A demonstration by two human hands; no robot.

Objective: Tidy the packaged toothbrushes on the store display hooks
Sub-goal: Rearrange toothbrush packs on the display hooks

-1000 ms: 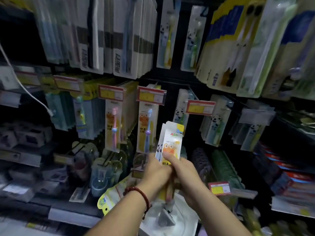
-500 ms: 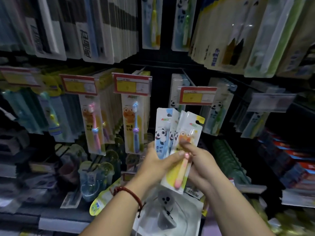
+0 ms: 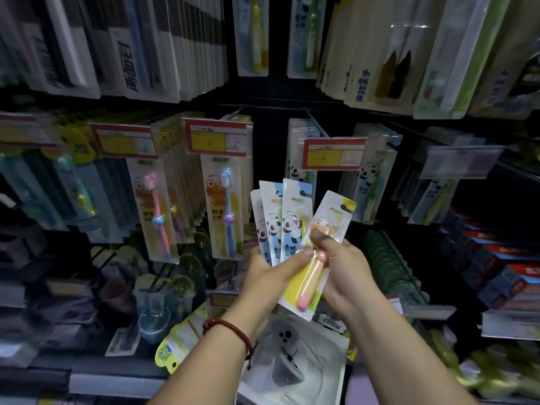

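Observation:
My left hand [image 3: 270, 268] grips a fanned bunch of three blue panda toothbrush packs [image 3: 287, 220], thumb across their front. My right hand [image 3: 340, 264] pinches a yellow pack with a pink toothbrush [image 3: 317, 258], tilted to the right at the front of the fan. Both hands are in front of the display's middle row. On the hooks there hang a pink-brush frog pack [image 3: 156, 214], a blue-brush frog pack [image 3: 226, 211] and panda packs [image 3: 371, 182] behind a red and yellow price tag [image 3: 333, 154].
Larger toothbrush packs [image 3: 140, 45] fill the top row. Cups and small goods [image 3: 153, 302] sit on the lower left shelf, red boxes [image 3: 496, 270] at the right. A white bag with a grey object [image 3: 287, 355] lies under my arms. Green round items [image 3: 388, 258] line a lower hook.
The bunch in my hands has risen and fanned out, showing three panda packs. The yellow pack has tilted away to the right. The view has moved closer to the middle row.

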